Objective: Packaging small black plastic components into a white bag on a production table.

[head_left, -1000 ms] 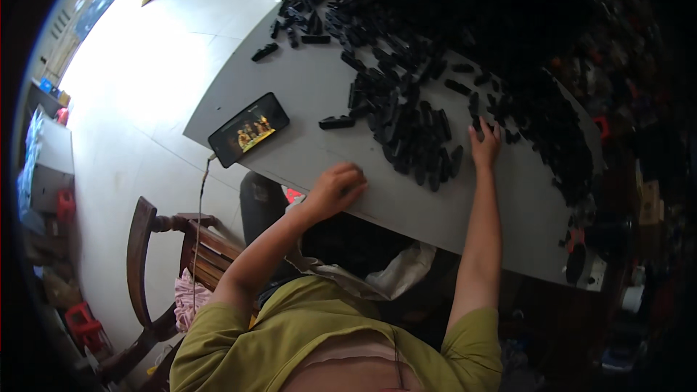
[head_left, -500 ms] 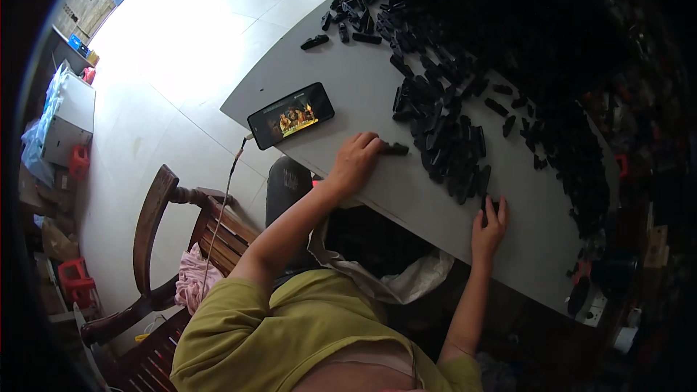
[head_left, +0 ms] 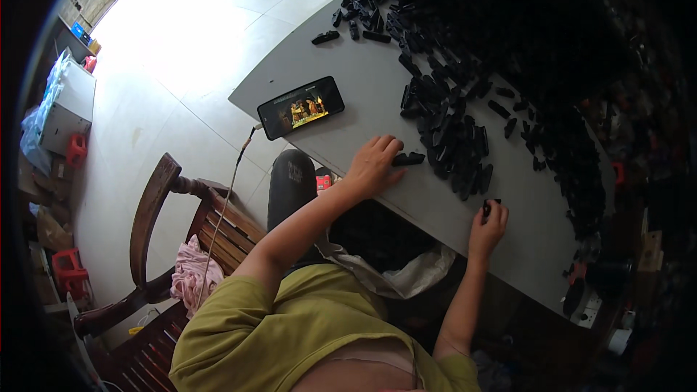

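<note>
My left hand rests at the near edge of the grey table, thumb and fingers apart. Between its fingertips and the pile lies one small, elongated black plastic piece, right at the fingers. My right hand is closed around a small dark piece, mostly covered by the fingers. A large heap of similar black pieces spreads across the table beyond both hands. Their exact kind is too small to make out.
A phone playing a video stands on the table at left, with a cable attached. Below the near edge is an open whitish sack. More dark pieces line the right side. A wooden chair with pink cloth stands left.
My left thumb has spread away from the fingers beside the black piece. My right hand has drawn back slightly from the heap, its fingers curled more tightly. The view has shifted a little.
</note>
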`<action>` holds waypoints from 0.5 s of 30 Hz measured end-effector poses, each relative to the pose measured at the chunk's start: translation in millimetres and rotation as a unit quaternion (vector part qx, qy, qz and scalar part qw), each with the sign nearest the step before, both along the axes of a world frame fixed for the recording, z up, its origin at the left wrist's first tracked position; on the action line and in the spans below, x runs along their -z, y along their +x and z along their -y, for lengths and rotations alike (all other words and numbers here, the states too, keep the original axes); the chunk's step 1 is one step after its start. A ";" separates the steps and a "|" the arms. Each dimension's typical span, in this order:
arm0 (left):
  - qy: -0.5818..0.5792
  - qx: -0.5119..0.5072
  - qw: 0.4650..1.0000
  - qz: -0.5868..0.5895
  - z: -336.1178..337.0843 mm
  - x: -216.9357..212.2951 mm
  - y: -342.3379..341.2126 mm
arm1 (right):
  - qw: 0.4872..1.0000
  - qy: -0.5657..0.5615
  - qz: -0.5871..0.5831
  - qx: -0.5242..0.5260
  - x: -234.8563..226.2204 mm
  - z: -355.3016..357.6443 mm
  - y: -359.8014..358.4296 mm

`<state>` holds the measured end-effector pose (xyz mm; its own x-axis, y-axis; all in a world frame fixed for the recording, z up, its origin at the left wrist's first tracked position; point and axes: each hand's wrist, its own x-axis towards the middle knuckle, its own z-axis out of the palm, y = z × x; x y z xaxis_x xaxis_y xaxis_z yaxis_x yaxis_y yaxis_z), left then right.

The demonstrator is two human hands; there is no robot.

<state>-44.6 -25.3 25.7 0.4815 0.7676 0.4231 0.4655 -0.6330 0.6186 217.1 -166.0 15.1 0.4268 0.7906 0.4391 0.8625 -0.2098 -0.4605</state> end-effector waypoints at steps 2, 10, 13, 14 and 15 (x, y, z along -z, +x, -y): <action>0.007 -0.012 1.000 -0.017 -4.5 4.1 4.4 | 0.992 0.045 -0.116 0.019 -2.0 0.6 -11.5; 0.010 0.115 0.993 -0.033 8.0 19.1 -7.1 | 0.995 -0.004 -0.092 -0.045 2.9 27.9 -30.5; -0.018 0.176 0.984 -0.008 19.3 12.5 -10.8 | 0.996 -0.087 -0.017 0.013 -8.1 27.4 -38.4; -0.019 0.177 0.984 -0.009 21.9 12.7 -8.9 | 0.996 -0.088 -0.017 0.014 -8.5 25.0 -40.6; -0.024 0.208 0.978 0.000 24.1 12.7 -5.1 | 0.993 -0.078 -0.089 -0.021 -9.0 21.3 -42.5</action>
